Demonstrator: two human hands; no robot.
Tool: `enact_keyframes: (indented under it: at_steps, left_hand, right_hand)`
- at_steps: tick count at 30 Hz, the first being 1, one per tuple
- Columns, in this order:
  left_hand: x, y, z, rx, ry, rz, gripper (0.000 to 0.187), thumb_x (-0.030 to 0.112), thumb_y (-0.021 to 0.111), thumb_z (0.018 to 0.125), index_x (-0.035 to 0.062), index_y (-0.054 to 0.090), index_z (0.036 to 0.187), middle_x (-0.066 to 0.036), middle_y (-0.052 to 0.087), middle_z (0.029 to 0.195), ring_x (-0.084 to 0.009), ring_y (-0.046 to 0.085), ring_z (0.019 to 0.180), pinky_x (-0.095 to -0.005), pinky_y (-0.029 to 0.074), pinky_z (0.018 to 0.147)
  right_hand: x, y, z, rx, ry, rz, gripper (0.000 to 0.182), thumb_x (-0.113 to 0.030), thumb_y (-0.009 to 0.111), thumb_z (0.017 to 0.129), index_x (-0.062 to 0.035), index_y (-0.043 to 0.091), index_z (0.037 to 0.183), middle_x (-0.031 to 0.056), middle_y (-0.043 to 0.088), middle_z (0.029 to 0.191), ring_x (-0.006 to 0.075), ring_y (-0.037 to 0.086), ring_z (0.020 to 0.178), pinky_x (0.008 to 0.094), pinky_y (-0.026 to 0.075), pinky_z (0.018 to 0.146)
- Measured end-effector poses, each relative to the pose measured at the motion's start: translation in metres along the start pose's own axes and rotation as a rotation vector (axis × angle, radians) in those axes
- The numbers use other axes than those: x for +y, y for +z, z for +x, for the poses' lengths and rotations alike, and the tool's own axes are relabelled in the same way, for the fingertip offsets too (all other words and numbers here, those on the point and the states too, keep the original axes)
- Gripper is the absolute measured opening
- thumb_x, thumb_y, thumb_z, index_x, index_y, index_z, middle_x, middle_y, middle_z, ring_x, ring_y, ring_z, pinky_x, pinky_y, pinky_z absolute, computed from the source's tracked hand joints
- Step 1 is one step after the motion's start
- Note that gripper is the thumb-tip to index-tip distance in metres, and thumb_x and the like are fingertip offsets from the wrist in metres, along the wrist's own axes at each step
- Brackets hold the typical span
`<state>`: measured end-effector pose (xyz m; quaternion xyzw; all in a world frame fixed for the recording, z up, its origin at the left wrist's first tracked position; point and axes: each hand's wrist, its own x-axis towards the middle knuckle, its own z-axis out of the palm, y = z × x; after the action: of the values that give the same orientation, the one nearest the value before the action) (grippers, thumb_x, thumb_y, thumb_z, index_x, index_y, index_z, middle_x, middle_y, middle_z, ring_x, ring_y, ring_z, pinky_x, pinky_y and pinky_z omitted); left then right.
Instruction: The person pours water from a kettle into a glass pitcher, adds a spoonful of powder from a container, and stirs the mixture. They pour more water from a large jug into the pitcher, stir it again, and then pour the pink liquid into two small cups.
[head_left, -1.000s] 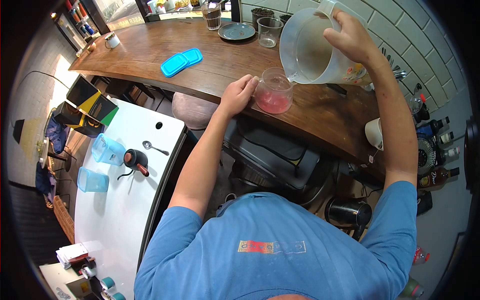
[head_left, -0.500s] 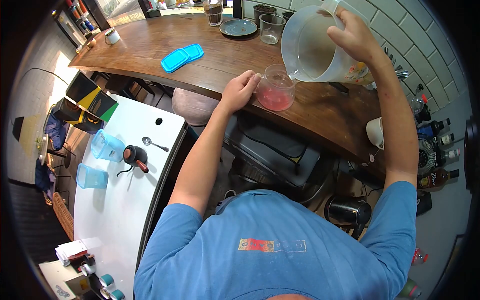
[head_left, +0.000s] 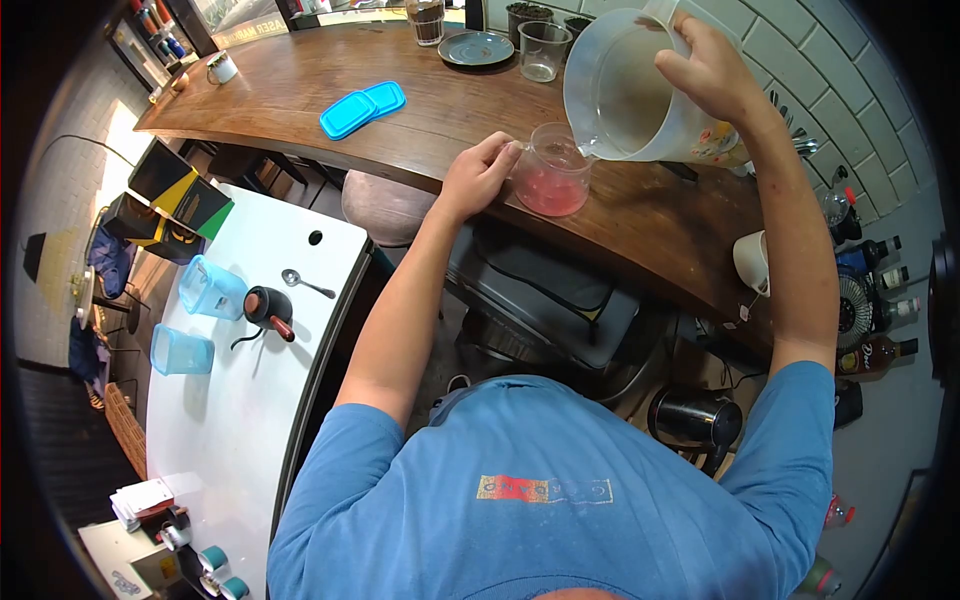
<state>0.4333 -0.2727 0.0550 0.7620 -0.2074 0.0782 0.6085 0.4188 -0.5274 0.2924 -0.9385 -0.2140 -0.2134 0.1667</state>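
My left hand (head_left: 480, 177) is closed on the handle of a clear glass cup (head_left: 553, 182) holding pink-red liquid, at the front edge of the wooden counter. My right hand (head_left: 708, 68) grips the handle of a large translucent pitcher (head_left: 625, 95). The pitcher is tilted to the left, its spout at the cup's right rim. Whether liquid is flowing from the spout is too small to tell. Behind the cup stand a clear plastic cup (head_left: 541, 55) and a grey-blue plate (head_left: 477, 49).
Blue lids (head_left: 362, 108) lie on the counter. A white mug (head_left: 751, 262) is near its right end. On the white table (head_left: 225, 430) at left are blue containers (head_left: 212, 288), a spoon (head_left: 308, 284) and a dark pot (head_left: 266, 307). Bottles (head_left: 875, 355) stand at far right.
The whole view has shifted very slightly. Both hands, the cup and the tilted pitcher keep nearly the same positions relative to each other.
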Motion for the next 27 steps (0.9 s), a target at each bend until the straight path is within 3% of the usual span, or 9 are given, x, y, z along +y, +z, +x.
enact_keyframes:
  at_steps: [27]
  left_hand:
    - [0.001,-0.002,0.001,-0.017,-0.001,0.004,0.042,0.042,0.048,0.095,0.0017,0.057,0.089,-0.007,0.058,0.071,-0.0160,0.053,0.067,-0.0298,0.043,0.066]
  right_hand:
    - [-0.002,0.000,-0.001,0.016,-0.020,-0.014,0.050,-0.031,0.060,0.065,0.0088,0.059,0.097,0.0288,0.062,0.095,0.0374,0.061,0.090,0.0412,0.048,0.078]
